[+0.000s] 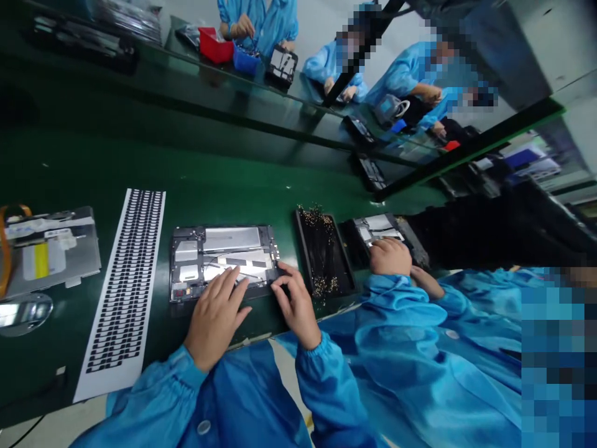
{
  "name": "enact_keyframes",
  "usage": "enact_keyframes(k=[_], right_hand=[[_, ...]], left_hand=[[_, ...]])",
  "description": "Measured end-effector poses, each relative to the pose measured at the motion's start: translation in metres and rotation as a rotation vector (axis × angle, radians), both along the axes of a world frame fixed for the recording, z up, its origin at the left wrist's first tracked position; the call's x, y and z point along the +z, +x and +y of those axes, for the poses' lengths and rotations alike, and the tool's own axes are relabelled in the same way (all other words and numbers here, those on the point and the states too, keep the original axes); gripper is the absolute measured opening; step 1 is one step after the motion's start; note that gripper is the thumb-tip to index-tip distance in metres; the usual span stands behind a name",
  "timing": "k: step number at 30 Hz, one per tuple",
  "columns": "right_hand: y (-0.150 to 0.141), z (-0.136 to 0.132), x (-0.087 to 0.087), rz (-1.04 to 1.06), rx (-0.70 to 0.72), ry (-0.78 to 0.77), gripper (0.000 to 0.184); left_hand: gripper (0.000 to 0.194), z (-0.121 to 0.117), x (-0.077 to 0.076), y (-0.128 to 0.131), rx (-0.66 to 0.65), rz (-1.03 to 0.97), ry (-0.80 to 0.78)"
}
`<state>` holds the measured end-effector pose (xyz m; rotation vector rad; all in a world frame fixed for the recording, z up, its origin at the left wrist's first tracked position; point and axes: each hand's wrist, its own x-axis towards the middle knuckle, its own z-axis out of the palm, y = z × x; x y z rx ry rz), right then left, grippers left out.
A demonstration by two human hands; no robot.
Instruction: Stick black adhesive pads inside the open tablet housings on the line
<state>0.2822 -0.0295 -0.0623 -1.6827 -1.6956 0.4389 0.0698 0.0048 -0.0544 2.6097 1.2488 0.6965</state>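
Observation:
A tablet-like device with its back off (224, 258) lies on the green bench in front of me, its silver panels, dark frame and thin cables showing. My left hand (217, 314) rests on its lower edge, fingers stretched out and holding nothing. At the lower right corner of the device is my right hand (296, 305), thumb and index fingertip drawn together in a pinch. Whatever sits between those fingertips is too small to make out. Just right of that hand stands a black tray of thin black cables (324, 252) with gold-coloured ends.
To the left lie a white sheet of black stickers (125, 286), a silver panel (84, 249) with a yellow strip, and a shiny round object (25, 314). A co-worker's hand (390, 255) touches another device at right. A glass shelf (186, 74) runs across the back.

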Motion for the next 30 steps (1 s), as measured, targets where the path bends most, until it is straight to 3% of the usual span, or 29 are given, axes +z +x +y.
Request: enact_keyframes(k=[3,8,14,24,30], right_hand=[[-0.013,-0.009,0.001,0.014,0.016,-0.007,0.006],[-0.036,-0.018,0.005,-0.105,0.167,0.08,0.008],[-0.05,-0.007,0.0,-0.24,0.187,0.171,0.008],[-0.055,-0.003,0.0,-0.301,0.179,0.165,0.006],[-0.047,-0.005,-0.003,-0.148,0.22,0.134,0.01]], left_hand=[[0.036,0.004,-0.008,-0.011,0.005,0.051,-0.032],[0.04,-0.008,-0.006,-0.039,-0.02,0.079,-0.025],[0.045,-0.012,-0.012,-0.037,-0.021,0.037,-0.008],[0.044,-0.012,-0.013,-0.038,-0.017,0.023,-0.014],[0.043,-0.014,-0.011,-0.034,-0.021,-0.02,0.032]])
